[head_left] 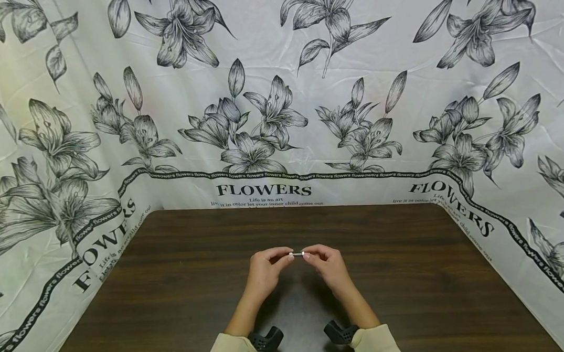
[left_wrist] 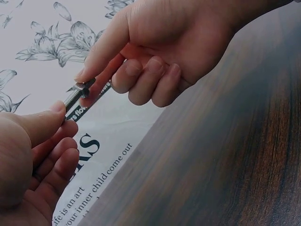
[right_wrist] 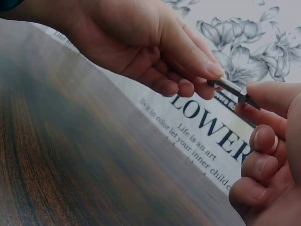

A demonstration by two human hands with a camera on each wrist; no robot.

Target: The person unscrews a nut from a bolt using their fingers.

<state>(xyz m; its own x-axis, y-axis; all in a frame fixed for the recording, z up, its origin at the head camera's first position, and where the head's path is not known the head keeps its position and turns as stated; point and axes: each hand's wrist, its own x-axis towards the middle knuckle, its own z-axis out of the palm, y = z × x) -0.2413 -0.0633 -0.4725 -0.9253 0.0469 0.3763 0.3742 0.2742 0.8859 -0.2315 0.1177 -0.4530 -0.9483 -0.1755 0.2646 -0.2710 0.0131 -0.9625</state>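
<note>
Between both hands, a small metal bolt [head_left: 297,254] is held roughly level above the table. In the head view, my left hand [head_left: 262,271] pinches one end with thumb and forefinger, hiding that end. My right hand [head_left: 330,268] pinches the other end, where a nut [right_wrist: 242,99] sits round the shaft. The bare thread [left_wrist: 72,101] shows between the two sets of fingertips. A short tip of the shaft pokes past the nut, between the right thumb and forefinger, in the right wrist view. The other fingers of both hands are curled in loosely.
Below the hands lies a dark brown wooden table [head_left: 183,285]. A white curtain [head_left: 271,145] printed with flowers and lettering hangs round its back and sides. Each wrist wears a black camera mount [head_left: 266,339] beside a cream sleeve [head_left: 230,351].
</note>
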